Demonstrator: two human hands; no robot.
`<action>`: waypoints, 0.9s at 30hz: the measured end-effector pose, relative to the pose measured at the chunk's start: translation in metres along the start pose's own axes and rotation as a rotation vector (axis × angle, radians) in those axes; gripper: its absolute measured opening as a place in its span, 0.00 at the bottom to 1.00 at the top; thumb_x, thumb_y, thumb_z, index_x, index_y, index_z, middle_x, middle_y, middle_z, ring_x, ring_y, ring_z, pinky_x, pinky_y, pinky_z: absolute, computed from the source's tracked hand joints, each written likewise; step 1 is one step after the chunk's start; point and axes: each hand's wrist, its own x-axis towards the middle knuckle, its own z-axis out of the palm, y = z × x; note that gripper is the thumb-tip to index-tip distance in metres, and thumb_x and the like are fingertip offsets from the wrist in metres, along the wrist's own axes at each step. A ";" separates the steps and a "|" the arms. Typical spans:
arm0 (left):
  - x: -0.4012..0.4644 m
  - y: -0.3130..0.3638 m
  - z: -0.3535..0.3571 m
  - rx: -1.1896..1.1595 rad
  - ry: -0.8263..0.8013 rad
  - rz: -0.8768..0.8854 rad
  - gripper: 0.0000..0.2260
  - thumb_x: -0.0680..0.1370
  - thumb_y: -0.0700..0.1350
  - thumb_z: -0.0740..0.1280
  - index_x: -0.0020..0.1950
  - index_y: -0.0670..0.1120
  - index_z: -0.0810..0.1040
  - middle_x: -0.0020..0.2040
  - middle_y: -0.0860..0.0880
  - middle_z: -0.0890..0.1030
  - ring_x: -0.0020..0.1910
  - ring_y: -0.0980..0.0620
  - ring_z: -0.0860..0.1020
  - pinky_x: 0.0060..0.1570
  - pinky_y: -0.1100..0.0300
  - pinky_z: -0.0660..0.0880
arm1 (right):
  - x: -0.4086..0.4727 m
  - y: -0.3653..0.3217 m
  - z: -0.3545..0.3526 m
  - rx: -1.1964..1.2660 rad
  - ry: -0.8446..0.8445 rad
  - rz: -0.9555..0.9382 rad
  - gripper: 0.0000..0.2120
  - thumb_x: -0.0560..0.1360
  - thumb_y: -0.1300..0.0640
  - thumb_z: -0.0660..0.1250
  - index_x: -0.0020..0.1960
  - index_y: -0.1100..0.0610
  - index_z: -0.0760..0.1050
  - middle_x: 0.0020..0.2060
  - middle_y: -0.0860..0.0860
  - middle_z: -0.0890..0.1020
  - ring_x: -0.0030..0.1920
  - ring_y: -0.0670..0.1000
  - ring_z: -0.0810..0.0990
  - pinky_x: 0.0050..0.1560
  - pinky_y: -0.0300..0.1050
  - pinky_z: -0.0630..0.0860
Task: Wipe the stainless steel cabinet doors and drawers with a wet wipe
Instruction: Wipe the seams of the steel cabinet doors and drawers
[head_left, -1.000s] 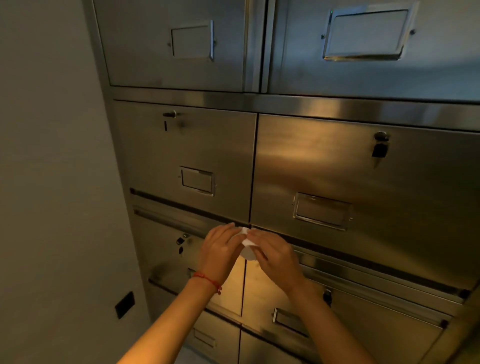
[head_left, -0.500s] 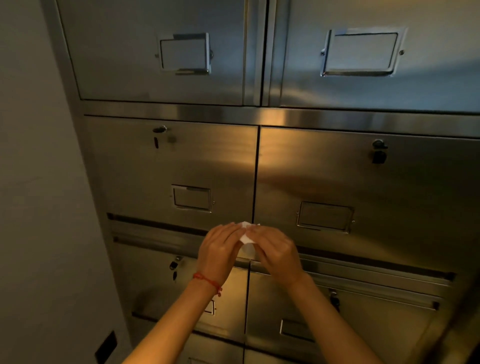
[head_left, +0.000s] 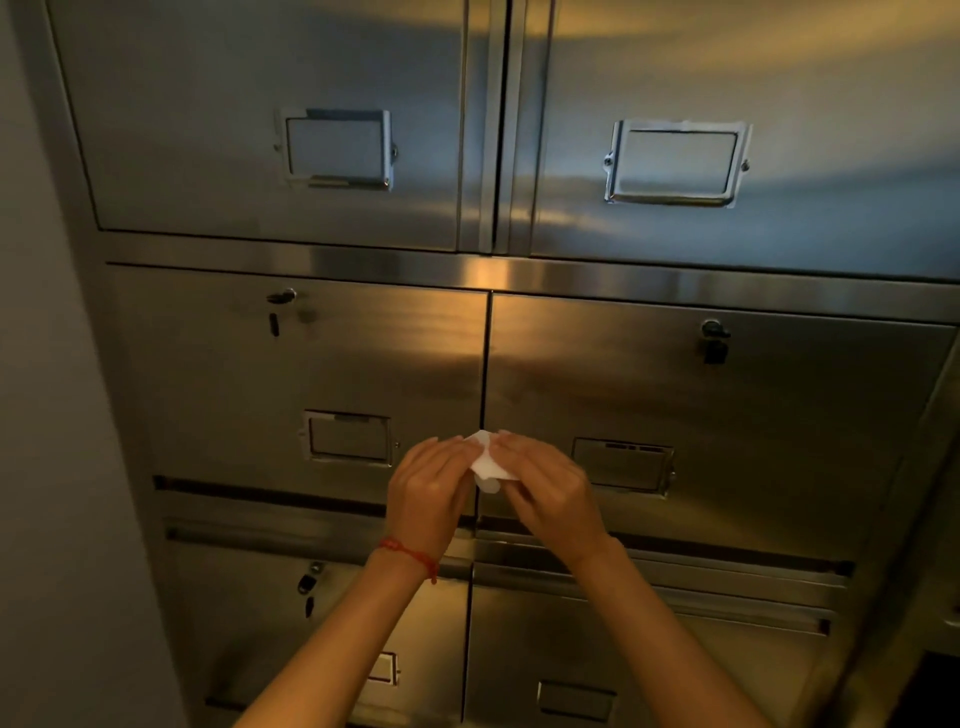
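A tall stainless steel cabinet (head_left: 519, 270) fills the view, with two upper doors (head_left: 208, 130) and rows of drawers (head_left: 753, 405) below. A small white wet wipe (head_left: 485, 465) is bunched between both hands in front of the seam of the middle drawers. My left hand (head_left: 428, 488), with a red string at the wrist, pinches its left side. My right hand (head_left: 550, 486) pinches its right side. The wipe is held in the air, apart from the steel.
A plain grey wall (head_left: 47, 467) runs close along the cabinet's left side. Keys hang from locks on the left drawer (head_left: 280, 299) and the right drawer (head_left: 714, 338). Metal label frames (head_left: 675, 161) stick out from the doors and drawers.
The view has tilted upward, so the upper doors show more and the lower drawers less. Both hands stay together on the wipe and have shifted it slightly.
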 end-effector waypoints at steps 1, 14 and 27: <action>0.004 0.000 0.002 0.001 0.009 0.005 0.17 0.59 0.31 0.79 0.46 0.37 0.83 0.44 0.42 0.84 0.44 0.45 0.83 0.53 0.44 0.73 | 0.003 0.003 -0.001 -0.001 0.010 -0.011 0.13 0.71 0.62 0.69 0.53 0.68 0.80 0.52 0.61 0.82 0.54 0.57 0.81 0.55 0.53 0.78; 0.074 -0.006 0.010 0.062 0.037 0.035 0.19 0.61 0.33 0.79 0.51 0.36 0.81 0.49 0.39 0.83 0.49 0.41 0.82 0.54 0.41 0.72 | 0.062 0.047 -0.014 -0.064 0.169 -0.111 0.11 0.70 0.63 0.68 0.49 0.69 0.80 0.47 0.63 0.83 0.50 0.61 0.82 0.47 0.58 0.80; 0.133 0.001 0.003 0.175 0.014 0.021 0.18 0.76 0.49 0.61 0.56 0.37 0.80 0.55 0.38 0.81 0.56 0.40 0.79 0.60 0.45 0.69 | 0.112 0.079 -0.041 -0.190 0.264 -0.148 0.13 0.72 0.62 0.64 0.52 0.69 0.79 0.50 0.64 0.82 0.51 0.61 0.82 0.49 0.57 0.79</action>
